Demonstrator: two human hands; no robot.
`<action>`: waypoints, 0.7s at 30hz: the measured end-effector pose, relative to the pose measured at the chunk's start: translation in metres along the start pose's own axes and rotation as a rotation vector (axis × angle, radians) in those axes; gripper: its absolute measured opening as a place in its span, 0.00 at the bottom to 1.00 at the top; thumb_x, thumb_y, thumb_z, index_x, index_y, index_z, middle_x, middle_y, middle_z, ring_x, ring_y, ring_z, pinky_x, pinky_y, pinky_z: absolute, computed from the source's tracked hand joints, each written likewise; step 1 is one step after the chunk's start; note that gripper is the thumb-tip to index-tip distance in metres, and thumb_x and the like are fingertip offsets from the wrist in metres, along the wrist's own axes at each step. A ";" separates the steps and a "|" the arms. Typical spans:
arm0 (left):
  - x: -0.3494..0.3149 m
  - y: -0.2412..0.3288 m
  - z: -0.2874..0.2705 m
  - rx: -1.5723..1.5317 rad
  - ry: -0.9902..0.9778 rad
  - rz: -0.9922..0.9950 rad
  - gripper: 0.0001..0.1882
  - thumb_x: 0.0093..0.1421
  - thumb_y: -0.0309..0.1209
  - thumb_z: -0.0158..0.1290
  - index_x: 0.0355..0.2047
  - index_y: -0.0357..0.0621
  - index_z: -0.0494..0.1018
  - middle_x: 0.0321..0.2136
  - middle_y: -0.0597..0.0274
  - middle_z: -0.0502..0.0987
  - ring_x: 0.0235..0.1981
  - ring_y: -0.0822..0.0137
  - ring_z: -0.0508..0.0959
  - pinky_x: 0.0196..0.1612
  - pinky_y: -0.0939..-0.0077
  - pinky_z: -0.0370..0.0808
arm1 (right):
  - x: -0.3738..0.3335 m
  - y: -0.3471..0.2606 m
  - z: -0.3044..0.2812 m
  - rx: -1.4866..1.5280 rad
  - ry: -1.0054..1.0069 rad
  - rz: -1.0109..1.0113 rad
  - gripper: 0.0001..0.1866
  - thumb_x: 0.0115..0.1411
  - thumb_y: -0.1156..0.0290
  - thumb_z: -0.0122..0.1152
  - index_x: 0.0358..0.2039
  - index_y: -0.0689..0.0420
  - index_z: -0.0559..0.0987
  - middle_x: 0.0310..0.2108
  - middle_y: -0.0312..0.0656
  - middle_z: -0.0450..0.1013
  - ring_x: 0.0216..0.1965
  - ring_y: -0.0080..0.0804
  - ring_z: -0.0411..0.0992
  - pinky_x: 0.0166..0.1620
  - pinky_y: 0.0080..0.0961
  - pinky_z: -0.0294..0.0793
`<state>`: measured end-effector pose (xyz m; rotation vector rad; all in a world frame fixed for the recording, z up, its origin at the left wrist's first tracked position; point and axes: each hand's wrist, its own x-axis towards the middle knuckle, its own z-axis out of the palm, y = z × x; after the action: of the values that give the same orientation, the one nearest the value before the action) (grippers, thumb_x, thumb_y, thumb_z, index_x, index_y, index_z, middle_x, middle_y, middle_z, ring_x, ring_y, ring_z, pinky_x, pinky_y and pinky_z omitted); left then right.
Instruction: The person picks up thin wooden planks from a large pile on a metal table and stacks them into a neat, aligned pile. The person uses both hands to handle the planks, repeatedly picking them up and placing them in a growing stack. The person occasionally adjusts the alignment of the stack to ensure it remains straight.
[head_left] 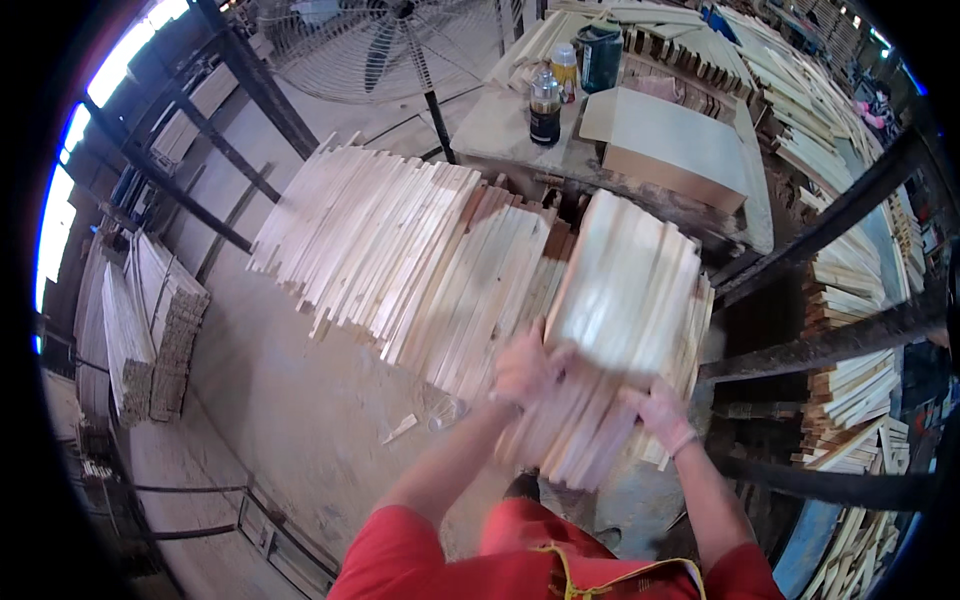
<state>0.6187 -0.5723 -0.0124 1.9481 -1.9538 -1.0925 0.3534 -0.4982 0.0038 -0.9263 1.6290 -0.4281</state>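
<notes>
A bundle of pale wooden slats (625, 275) lies side by side in front of me, its near ends smeared by motion. My left hand (525, 370) is closed on the left edge of this bundle, fingers curled in. On its right side, my right hand (662, 412) grips the slats, with the thumb over the top and the other fingers partly hidden. Under and beside the bundle, a long row of similar slats (385, 245) stretches away to the left, with uneven ends.
Beyond the slats stands a worktable (490, 125) holding a cardboard box (675, 145), a dark bottle (545, 108) and a green jug (601, 58). A large fan (385, 50) is behind. Dark metal bars (815, 350) rise at right, near stacked lumber (850, 390). Bundled boards (165, 330) lie left.
</notes>
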 end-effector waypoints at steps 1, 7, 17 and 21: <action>0.040 -0.010 -0.003 0.158 -0.001 -0.045 0.52 0.62 0.63 0.58 0.75 0.42 0.57 0.65 0.45 0.72 0.66 0.46 0.73 0.65 0.48 0.70 | 0.031 -0.007 0.007 0.023 -0.001 0.101 0.42 0.58 0.53 0.76 0.64 0.68 0.72 0.59 0.58 0.77 0.59 0.47 0.76 0.60 0.36 0.76; 0.123 -0.048 -0.011 0.515 0.074 -0.053 0.51 0.63 0.64 0.54 0.77 0.46 0.56 0.77 0.57 0.57 0.77 0.52 0.55 0.77 0.48 0.51 | 0.123 0.049 0.058 0.053 0.162 -0.093 0.53 0.56 0.49 0.74 0.72 0.69 0.61 0.65 0.63 0.71 0.65 0.55 0.71 0.67 0.40 0.69; 0.223 -0.138 -0.083 0.540 0.370 -0.193 0.50 0.62 0.53 0.61 0.76 0.42 0.54 0.75 0.46 0.58 0.76 0.50 0.58 0.75 0.53 0.56 | 0.074 0.066 0.105 -0.387 0.078 0.036 0.55 0.54 0.46 0.73 0.75 0.61 0.60 0.69 0.62 0.66 0.71 0.57 0.64 0.72 0.45 0.62; 0.205 -0.121 -0.106 0.230 0.295 -0.124 0.41 0.60 0.50 0.62 0.68 0.41 0.67 0.61 0.43 0.76 0.62 0.46 0.76 0.61 0.54 0.75 | 0.059 0.058 0.094 -0.388 -0.004 0.026 0.53 0.55 0.46 0.72 0.74 0.61 0.61 0.64 0.61 0.71 0.67 0.57 0.68 0.69 0.47 0.65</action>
<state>0.7514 -0.7849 -0.0831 2.2243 -1.8857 -0.5791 0.4200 -0.4884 -0.1011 -1.1890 1.7513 -0.0893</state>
